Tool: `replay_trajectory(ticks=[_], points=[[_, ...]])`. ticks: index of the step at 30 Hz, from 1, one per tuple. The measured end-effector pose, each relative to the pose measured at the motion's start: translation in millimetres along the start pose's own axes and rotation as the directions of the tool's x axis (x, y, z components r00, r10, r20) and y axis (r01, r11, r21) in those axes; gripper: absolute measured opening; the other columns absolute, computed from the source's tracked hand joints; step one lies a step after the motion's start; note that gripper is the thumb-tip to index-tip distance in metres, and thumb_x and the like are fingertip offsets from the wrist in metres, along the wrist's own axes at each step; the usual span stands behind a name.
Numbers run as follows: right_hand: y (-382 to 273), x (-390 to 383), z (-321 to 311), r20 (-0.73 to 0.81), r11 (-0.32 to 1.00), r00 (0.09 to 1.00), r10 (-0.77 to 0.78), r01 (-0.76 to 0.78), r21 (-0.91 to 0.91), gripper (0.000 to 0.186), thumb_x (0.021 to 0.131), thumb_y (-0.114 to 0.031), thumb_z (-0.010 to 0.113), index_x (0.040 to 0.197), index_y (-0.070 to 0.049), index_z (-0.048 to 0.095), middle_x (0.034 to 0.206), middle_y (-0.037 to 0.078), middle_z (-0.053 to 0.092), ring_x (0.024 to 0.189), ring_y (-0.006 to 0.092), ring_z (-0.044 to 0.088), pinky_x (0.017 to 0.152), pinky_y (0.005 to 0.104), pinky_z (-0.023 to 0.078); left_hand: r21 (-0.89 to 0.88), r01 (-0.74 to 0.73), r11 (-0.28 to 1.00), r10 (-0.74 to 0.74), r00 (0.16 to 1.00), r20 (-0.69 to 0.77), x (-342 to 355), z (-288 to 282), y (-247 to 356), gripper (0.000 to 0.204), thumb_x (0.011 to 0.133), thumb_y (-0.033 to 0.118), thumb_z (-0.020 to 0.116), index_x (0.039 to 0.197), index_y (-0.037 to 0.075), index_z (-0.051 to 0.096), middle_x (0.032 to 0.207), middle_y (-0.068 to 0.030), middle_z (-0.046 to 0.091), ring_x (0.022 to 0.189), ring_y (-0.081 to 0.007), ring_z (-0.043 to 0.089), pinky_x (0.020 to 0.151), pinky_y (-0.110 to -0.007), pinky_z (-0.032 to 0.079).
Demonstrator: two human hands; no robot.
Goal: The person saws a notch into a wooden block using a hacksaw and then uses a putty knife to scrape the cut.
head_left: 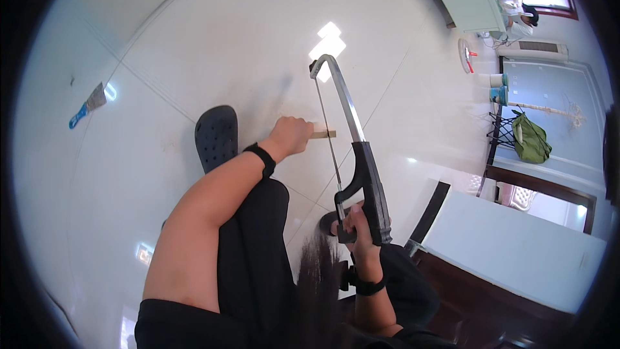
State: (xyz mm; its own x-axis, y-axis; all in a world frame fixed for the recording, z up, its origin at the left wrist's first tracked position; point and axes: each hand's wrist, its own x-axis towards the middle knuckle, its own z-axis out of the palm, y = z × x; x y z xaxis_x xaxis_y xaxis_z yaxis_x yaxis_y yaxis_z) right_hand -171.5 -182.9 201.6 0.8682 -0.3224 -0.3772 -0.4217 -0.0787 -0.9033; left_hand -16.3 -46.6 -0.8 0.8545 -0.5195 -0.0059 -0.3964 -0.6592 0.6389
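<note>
Left hand (292,136) is clenched round the pale, narrow wooden stick (320,135), whose free end pokes out right of the fist, under the blade. Right hand (360,232) is wrapped round the grip of the black-handled, silver-framed metal hacksaw (349,106). Can't tell if the teeth are biting. My worry: the blade could skip into those knuckles, since they're right near it, or the stick could twist if that fist slackens. Count: 2 hands, 1 saw, 1 stick, 1 blue-handled metal scraper (87,105), 2 dark shoes (216,130), 1 mostly hidden.
</note>
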Motion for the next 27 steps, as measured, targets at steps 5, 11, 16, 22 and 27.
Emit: replay_trajectory(ticks=[5,11,16,22,27], points=[[-52,-2,-5,0.116,0.691,0.869,-0.481,0.457,-0.560,0.013,0.077,-0.003,0.069,0.073,-0.001,0.057,0.055,0.007,0.051,0.046,0.0182,0.050,0.049,0.0275,0.041,0.001,-0.021,1.000,0.021,1.000,0.012,43,-69,40,0.011,0.068,0.007,0.059,0.075,0.005,0.067,0.073,-0.0158,0.067,0.069,-0.0353,0.066,0.063,-0.044,0.053],[-144,-8,-34,-0.078,0.748,0.786,-0.613,0.545,-0.379,0.013,0.078,-0.005,0.067,0.073,-0.001,0.056,0.054,0.008,0.050,0.045,0.0144,0.049,0.048,0.0258,0.041,0.320,-0.124,0.939,0.094,0.990,0.108,103,-189,86,0.011,0.071,0.010,0.060,0.075,0.005,0.068,0.076,-0.0181,0.066,0.074,-0.0379,0.066,0.069,-0.047,0.054],[-230,-7,-74,-0.199,0.719,0.790,-0.580,0.611,0.332,0.015,0.089,-0.011,0.058,0.081,0.000,0.054,0.057,0.001,0.048,0.051,0.0107,0.049,0.053,0.0255,0.042,0.533,-0.027,0.846,0.115,0.984,-0.133,109,-313,161,0.011,0.072,0.007,0.060,0.079,0.008,0.068,0.075,-0.0143,0.067,0.072,-0.0344,0.066,0.063,-0.043,0.053],[-269,0,-108,-0.146,0.786,0.855,-0.498,0.516,0.340,0.023,0.088,-0.018,0.065,0.073,-0.006,0.055,0.057,-0.001,0.050,0.050,0.0074,0.048,0.050,0.0228,0.041,0.567,-0.274,0.777,0.491,0.828,-0.272,58,-362,192,0.019,0.075,0.003,0.058,0.090,0.012,0.066,0.080,-0.0098,0.068,0.073,-0.0333,0.065,0.064,-0.040,0.052],[-202,20,-141,-0.160,0.898,0.898,-0.410,0.428,0.104,0.025,0.085,-0.020,0.067,0.070,-0.003,0.056,0.054,0.000,0.052,0.045,0.0079,0.050,0.044,0.0243,0.041,0.551,-0.201,0.810,0.444,0.823,-0.353,3,-342,225,0.025,0.075,0.006,0.061,0.098,0.014,0.068,0.085,-0.0089,0.069,0.076,-0.0303,0.066,0.061,-0.040,0.052]])
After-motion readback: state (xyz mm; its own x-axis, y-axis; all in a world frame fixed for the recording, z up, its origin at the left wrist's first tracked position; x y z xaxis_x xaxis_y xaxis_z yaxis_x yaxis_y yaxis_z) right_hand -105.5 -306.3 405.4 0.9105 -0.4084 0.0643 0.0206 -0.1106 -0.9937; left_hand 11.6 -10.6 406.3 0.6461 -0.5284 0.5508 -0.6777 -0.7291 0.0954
